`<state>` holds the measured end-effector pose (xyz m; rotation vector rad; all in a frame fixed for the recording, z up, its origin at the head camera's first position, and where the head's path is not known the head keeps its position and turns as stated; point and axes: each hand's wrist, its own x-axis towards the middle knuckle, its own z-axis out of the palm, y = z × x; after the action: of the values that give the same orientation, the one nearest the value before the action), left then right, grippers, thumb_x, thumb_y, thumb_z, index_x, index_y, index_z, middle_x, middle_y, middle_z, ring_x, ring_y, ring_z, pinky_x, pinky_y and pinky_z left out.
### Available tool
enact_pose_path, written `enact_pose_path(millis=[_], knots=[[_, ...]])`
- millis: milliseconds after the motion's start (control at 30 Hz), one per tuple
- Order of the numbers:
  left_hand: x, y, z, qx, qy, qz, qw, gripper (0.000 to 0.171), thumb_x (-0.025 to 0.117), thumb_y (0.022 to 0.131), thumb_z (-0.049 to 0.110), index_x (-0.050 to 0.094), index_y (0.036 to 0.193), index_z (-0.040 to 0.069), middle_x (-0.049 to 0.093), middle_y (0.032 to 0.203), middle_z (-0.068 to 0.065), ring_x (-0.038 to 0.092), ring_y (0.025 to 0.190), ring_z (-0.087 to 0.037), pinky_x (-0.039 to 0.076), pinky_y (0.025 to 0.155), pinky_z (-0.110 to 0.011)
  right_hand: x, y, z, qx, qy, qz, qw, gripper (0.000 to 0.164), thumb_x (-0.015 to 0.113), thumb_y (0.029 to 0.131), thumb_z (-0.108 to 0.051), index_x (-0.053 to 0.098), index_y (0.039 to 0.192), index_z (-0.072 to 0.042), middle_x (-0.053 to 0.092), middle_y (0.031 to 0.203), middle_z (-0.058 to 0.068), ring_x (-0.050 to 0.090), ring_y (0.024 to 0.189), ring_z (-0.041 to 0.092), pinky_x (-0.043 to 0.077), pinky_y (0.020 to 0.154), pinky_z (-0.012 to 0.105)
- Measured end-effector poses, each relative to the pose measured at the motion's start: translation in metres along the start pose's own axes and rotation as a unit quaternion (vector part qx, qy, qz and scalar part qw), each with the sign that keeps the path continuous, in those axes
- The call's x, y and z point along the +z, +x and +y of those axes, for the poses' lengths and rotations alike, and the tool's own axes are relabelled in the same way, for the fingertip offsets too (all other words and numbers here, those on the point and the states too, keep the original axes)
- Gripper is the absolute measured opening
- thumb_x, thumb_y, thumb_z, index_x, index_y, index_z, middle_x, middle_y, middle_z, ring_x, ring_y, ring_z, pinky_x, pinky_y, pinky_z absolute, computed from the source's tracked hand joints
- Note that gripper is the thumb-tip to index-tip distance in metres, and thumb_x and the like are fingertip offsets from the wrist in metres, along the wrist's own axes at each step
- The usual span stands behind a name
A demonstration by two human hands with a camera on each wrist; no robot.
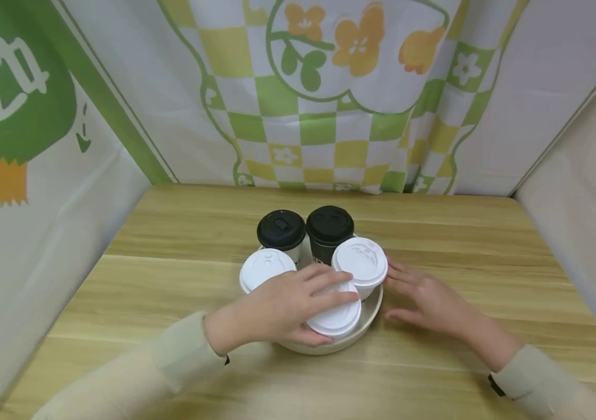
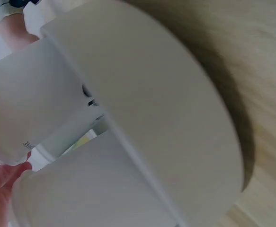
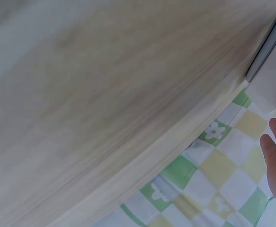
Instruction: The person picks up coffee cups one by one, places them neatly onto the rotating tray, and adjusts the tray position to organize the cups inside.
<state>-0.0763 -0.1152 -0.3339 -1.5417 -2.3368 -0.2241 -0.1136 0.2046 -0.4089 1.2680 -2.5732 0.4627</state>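
A round pale dish (image 1: pixel 324 350) on the table carries several lidded paper cups. My left hand (image 1: pixel 290 306) reaches over the front white-lidded cup (image 1: pixel 339 322), fingers across its lid and thumb on the near side, gripping it. Just left of that hand is another white-lidded cup (image 1: pixel 265 267), partly hidden. The fingertips of my right hand (image 1: pixel 431 303) are right at the side of the right-hand white-lidded cup (image 1: pixel 361 262), fingers extended. In the left wrist view, the dish's deep outer wall (image 2: pixel 175 104) stands before two pale cups.
Two black-lidded cups, one on the left (image 1: pixel 280 228) and one on the right (image 1: pixel 330 224), stand at the back of the dish. The wooden table (image 1: pixel 172 262) ends at a checked, flower-print curtain (image 1: pixel 319 128). Fabric walls flank the left and right sides.
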Motion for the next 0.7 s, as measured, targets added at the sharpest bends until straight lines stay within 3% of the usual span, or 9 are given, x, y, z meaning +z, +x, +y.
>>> enact_pose_path(millis=[233, 467, 567, 700], knots=[[0.008, -0.004, 0.001, -0.012, -0.005, -0.004, 0.9999, 0.071, 0.074, 0.082, 0.055, 0.052, 0.141, 0.023, 0.052, 0.145, -0.003, 0.053, 0.127, -0.024, 0.061, 0.082, -0.034, 0.002, -0.008, -0.007, 0.014, -0.005, -0.004, 1.000, 0.069, 0.082, 0.078, -0.038, 0.062, 0.134, -0.005, 0.052, 0.146, 0.018, 0.051, 0.133, 0.042, 0.050, 0.103, 0.051], [0.006, -0.007, 0.001, -0.015, 0.029, -0.012, 0.9994, 0.074, 0.073, 0.080, 0.059, 0.051, 0.142, 0.026, 0.050, 0.148, -0.002, 0.051, 0.131, -0.026, 0.061, 0.079, -0.037, 0.001, -0.010, -0.012, 0.018, -0.009, 0.007, 1.000, 0.069, 0.082, 0.079, -0.036, 0.060, 0.136, -0.003, 0.052, 0.146, 0.018, 0.053, 0.132, 0.041, 0.050, 0.103, 0.052], [0.001, -0.008, 0.004, -0.031, 0.032, -0.029, 0.9986, 0.078, 0.067, 0.081, 0.066, 0.047, 0.146, 0.028, 0.046, 0.153, -0.001, 0.047, 0.137, -0.026, 0.060, 0.084, -0.041, -0.003, -0.008, -0.014, 0.021, -0.004, -0.005, 1.000, 0.066, 0.079, 0.083, -0.036, 0.059, 0.137, -0.004, 0.051, 0.147, 0.018, 0.051, 0.133, 0.042, 0.049, 0.104, 0.053], [-0.016, -0.009, 0.004, -0.054, 0.030, -0.047, 0.9970, 0.084, 0.055, 0.083, 0.076, 0.039, 0.152, 0.029, 0.037, 0.160, 0.001, 0.038, 0.146, -0.027, 0.053, 0.099, -0.049, -0.013, -0.007, -0.011, 0.048, 0.002, -0.020, 0.999, 0.063, 0.073, 0.089, -0.035, 0.054, 0.142, -0.007, 0.049, 0.150, 0.016, 0.045, 0.138, 0.042, 0.047, 0.107, 0.054]])
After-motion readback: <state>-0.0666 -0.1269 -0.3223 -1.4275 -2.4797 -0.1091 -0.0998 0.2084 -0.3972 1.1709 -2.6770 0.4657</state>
